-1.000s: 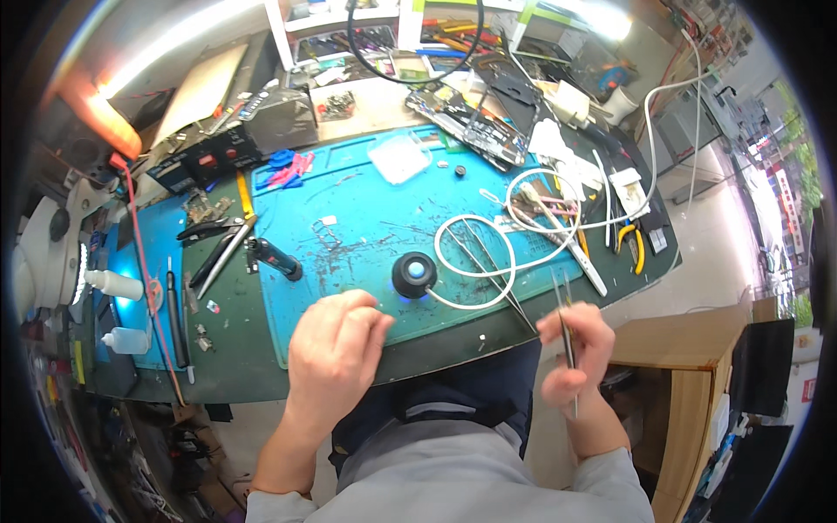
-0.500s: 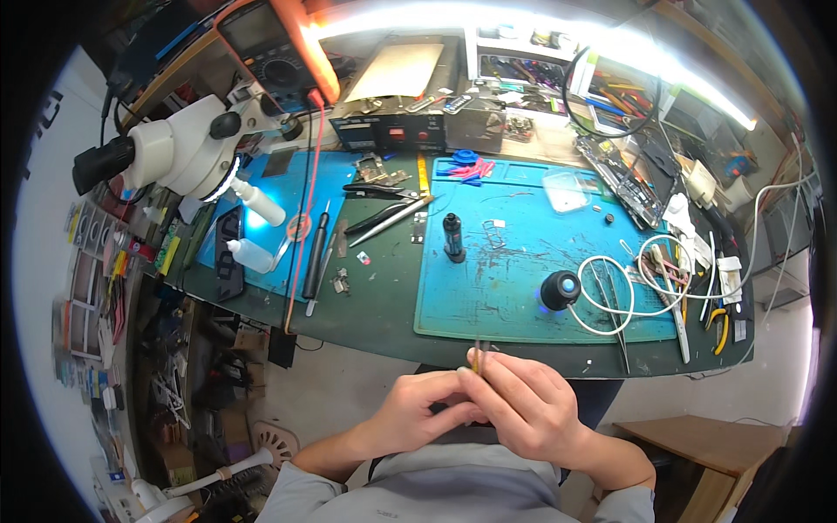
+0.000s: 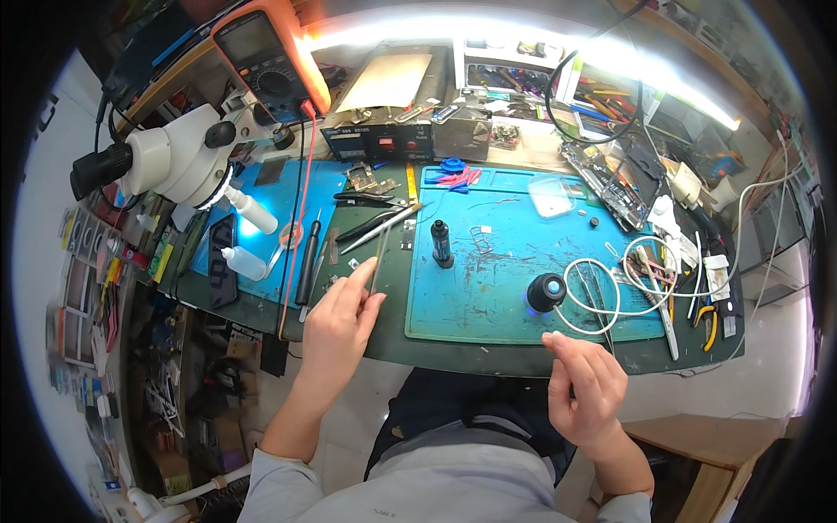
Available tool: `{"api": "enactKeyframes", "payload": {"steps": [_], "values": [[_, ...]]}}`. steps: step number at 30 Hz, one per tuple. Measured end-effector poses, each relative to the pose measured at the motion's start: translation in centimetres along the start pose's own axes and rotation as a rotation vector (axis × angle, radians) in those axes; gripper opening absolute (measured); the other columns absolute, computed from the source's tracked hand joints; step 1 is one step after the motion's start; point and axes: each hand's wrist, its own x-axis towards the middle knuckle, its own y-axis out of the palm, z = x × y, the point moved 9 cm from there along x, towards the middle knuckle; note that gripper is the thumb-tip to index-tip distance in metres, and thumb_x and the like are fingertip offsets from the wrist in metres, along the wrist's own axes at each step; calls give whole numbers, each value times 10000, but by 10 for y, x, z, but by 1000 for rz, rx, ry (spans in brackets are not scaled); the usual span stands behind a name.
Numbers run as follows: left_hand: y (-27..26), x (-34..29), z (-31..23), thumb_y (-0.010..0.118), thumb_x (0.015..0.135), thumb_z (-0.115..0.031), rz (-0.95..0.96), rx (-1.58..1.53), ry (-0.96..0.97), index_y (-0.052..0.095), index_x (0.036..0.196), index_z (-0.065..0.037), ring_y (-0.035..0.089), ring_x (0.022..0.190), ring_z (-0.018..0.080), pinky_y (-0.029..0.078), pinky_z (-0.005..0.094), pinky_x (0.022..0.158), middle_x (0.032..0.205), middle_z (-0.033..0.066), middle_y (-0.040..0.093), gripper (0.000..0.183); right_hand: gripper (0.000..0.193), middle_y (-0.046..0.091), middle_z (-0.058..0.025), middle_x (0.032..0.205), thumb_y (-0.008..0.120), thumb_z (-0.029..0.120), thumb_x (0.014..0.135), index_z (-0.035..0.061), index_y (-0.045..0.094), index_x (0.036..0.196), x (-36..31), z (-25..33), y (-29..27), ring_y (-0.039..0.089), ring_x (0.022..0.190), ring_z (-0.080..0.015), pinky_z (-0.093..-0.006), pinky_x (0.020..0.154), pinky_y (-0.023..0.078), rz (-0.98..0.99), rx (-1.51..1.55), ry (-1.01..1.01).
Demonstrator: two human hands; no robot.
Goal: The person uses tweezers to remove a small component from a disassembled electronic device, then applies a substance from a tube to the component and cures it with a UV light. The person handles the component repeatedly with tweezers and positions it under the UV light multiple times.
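Note:
My left hand (image 3: 338, 327) is raised over the bench's front edge, left of the blue mat. A thin, greyish, tweezer-like tool (image 3: 381, 254) stands between its fingers and thumb, slanting away from me. My right hand (image 3: 588, 388) is at the front edge, below the mat's right part. Its fingers are curled with the tips drawn together; whatever they hold, if anything, is hidden. Just beyond it stand a round black device with a blue-lit top (image 3: 546, 292) and a looped white cable (image 3: 615, 305). Metal tweezers (image 3: 596, 292) lie under the loops.
A dark bottle (image 3: 442, 244) stands on the blue mat (image 3: 488, 305). To the left are a microscope (image 3: 174, 157), white squeeze bottles (image 3: 244, 263) and a black pen-like tool (image 3: 309, 261). Yellow-handled pliers (image 3: 711, 329) lie at right. An orange multimeter (image 3: 270, 70) stands at the back.
My hands were together in front of me, with a thin thing between them. They have parted: the left forward and left with the thin tool, the right to the right.

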Motion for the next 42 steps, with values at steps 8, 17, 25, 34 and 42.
{"api": "enactKeyframes", "payload": {"steps": [8, 17, 25, 34, 42], "values": [[20, 23, -9, 803, 911, -8, 3, 112, 237, 699, 1297, -29, 675, 812, 283, 548, 396, 722, 939, 118, 697, 400, 438, 779, -181, 1048, 660, -114, 839, -57, 715, 1270, -8, -10, -8, 756, 831, -314, -380, 720, 607, -15, -23, 46], [26, 28, -16, 806, 896, -21, -24, 148, 296, 728, 1185, -12, 674, 886, 291, 561, 402, 771, 991, 106, 710, 299, 431, 783, -161, 1038, 663, -116, 820, -49, 735, 1240, -16, -20, -13, 759, 833, -299, -372, 716, 605, -33, -14, 97], [32, 32, -7, 830, 869, -39, 15, 144, 236, 732, 1207, -33, 681, 918, 294, 563, 404, 790, 1011, 102, 707, 352, 450, 788, -134, 1034, 668, -123, 803, -15, 751, 1232, -22, -26, -9, 760, 821, -282, -364, 695, 598, -46, -10, 124], [21, 28, 0, 839, 919, -138, -89, 102, 144, 720, 1306, -43, 668, 948, 279, 554, 391, 812, 1077, 99, 715, 415, 424, 740, -126, 1185, 817, 48, 858, 24, 744, 1275, 12, -36, -10, 705, 993, -308, -392, 835, 587, -6, -128, 179], [6, 17, 7, 743, 1033, -101, -285, 6, 118, 714, 1355, -41, 605, 787, 135, 495, 273, 657, 976, 49, 679, 329, 653, 652, -147, 1349, 887, 200, 846, 78, 654, 1443, 27, -47, 28, 658, 1149, -342, -423, 937, 567, 188, -172, 259]]}}
